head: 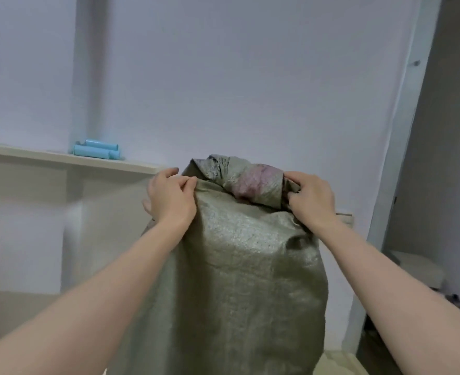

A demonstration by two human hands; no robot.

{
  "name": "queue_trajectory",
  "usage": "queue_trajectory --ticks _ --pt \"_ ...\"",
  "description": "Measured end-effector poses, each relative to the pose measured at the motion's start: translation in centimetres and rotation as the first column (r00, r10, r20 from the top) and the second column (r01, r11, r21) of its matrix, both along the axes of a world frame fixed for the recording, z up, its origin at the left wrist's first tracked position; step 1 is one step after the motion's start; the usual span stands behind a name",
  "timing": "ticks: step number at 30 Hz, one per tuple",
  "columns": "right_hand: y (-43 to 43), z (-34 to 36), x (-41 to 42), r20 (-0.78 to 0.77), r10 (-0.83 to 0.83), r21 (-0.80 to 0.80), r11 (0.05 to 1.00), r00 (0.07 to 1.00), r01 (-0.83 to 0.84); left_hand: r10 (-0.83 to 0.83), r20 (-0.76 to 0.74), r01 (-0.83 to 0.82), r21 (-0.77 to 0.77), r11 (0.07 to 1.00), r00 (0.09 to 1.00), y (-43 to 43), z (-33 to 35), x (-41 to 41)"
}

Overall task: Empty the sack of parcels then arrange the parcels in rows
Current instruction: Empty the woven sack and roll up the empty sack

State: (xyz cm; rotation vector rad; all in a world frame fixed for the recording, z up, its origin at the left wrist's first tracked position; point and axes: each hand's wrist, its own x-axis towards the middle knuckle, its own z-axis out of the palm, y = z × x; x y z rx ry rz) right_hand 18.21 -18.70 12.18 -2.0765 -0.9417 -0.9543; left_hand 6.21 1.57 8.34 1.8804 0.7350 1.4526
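Pale shelf (29, 154) along the left wall, small cluster of light-blue tubes (96, 150) on top.

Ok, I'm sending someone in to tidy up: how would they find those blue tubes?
Look at the pale wall behind the grey-green sack. A beige ledge runs along it on the left, and the blue tubes lie on it, on their sides. Nothing else in view is bright blue.

**A plain indoor room, likely a home or back room**

Bare pale walls (250, 77) meet a beige shelf (47, 156) that carries a few light-blue tubes (96, 151). On the right, a white door frame (402, 158) opens onto a dimmer space with dark, blurred things (456, 301) low down. A coarse woven sack (237, 266) suggests storage or sorting.
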Motion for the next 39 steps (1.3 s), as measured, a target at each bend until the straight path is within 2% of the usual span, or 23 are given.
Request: queue_trajectory --ticks 3,6,8,9,11,12,13,14,15,16,17,18,19,21,23,24,26,30,33,35,37,39 --pt "0.2 -1.0 -0.3 0.036 0.069 -0.006 0.998 0.997 -0.068 -0.042 0.009 0.042 -0.023 0.999 0.999 -0.9 0.0 -0.7" --pt "-0.6 -1.6 -0.3 0.064 0.191 -0.104 0.977 0.979 -0.184 -0.123 0.006 0.124 -0.061 0.990 0.992 -0.3 0.9 -1.3" --pt "-1.0 -2.2 -0.3 0.127 0.287 -0.140 0.953 0.949 -0.270 -0.221 -0.190 0.219 -0.032 0.975 0.957 0.4 1.1 -1.6" --pt "-1.1 -2.5 -0.4 0.164 0.321 -0.134 0.944 0.933 -0.302 -0.303 -0.285 0.302 -0.047 0.952 0.910 0.4 1.1 -1.9" --pt "-0.9 -3.0 -1.0 0.218 0.334 -0.118 0.942 0.917 -0.315 -0.461 -0.386 0.436 -0.157 0.886 0.799 0.3 0.4 -2.3" --pt "-0.9 -3.0 -1.3 0.192 0.317 -0.117 0.947 0.929 -0.299 -0.514 -0.412 0.470 -0.211 0.857 0.753 0.3 -0.1 -2.7" --pt "-1.1 -2.8 -1.6 0.099 0.292 -0.108 0.954 0.951 -0.281 -0.543 -0.443 0.491 -0.237 0.838 0.714 0.4 -0.6 -3.0" --pt "-1.6 -2.5 -1.7 -0.071 0.271 -0.087 0.957 0.960 -0.277 -0.535 -0.473 0.482 -0.240 0.843 0.700 0.2 -0.9 -3.4" --pt "-2.3 -2.0 -1.8 -0.313 0.266 -0.051 0.954 0.912 -0.296 -0.483 -0.497 0.434 -0.219 0.874 0.721 0.3 -1.3 -3.6" --pt "-3.2 -1.6 -2.0 -0.562 0.277 0.021 0.947 0.779 -0.321 -0.404 -0.522 0.359 -0.191 0.914 0.751 0.6 -1.8 -3.7" --pt "-3.9 -1.5 -2.0 -0.755 0.269 0.087 0.945 0.598 -0.315 -0.351 -0.549 0.303 -0.180 0.936 0.759 0.5 -2.0 -4.0" --pt "-4.5 -1.7 -2.1 -0.862 0.237 0.097 0.945 0.448 -0.312 -0.351 -0.569 0.288 -0.201 0.936 0.743 0.3 -2.0 -4.2" --pt "-4.9 -2.0 -2.5 -0.915 0.211 0.093 0.940 0.345 -0.327 -0.385 -0.563 0.306 -0.235 0.923 0.731 0.0 -2.1 -4.6" --pt "-4.4 -3.0 -2.6 -0.925 0.281 0.200 0.933 0.257 -0.299 -0.478 -0.478 0.384 -0.286 0.878 0.737 -1.1 -2.1 -5.0" --pt "-2.9 -3.7 -2.7 -0.849 0.435 0.397 0.900 0.300 -0.181 -0.401 -0.431 0.350 -0.196 0.916 0.808 -2.1 -2.8 -4.8" --pt "-2.3 -3.9 -3.2 -0.800 0.458 0.449 0.885 0.388 -0.121 -0.327 -0.398 0.297 -0.136 0.945 0.857 -2.6 -3.3 -4.5" --pt "-1.4 -3.9 -3.8 -0.720 0.389 0.455 0.890 0.574 -0.033 -0.228 -0.308 0.214 -0.079 0.974 0.924 -2.7 -3.3 -4.2" --pt "-0.5 -1.4 -4.9 -0.526 0.312 0.401 0.911 0.791 -0.093 -0.047 -0.036 0.049 0.060 0.997 0.998 -2.8 2.1 -4.6" --pt "-0.3 1.4 -6.1 -0.236 0.254 0.461 0.879 0.938 -0.122 -0.023 0.154 0.005 0.122 0.993 0.988 -3.5 6.0 -5.2" --pt "0.0 1.7 -5.5 -0.166 0.199 0.411 0.904 0.966 -0.115 -0.081 0.123 0.063 0.146 0.987 0.989 -3.3 6.8 -5.2" --pt "0.1 0.4 -4.4 -0.252 0.036 0.176 0.984 0.967 0.009 -0.095 -0.055 0.100 0.108 0.989 0.994 -2.4 5.8 -5.4" --pt "0.3 -1.4 -3.3 -0.311 -0.001 0.096 0.995 0.950 0.032 -0.118 -0.177 0.127 0.044 0.991 0.977 -1.4 3.5 -5.1"
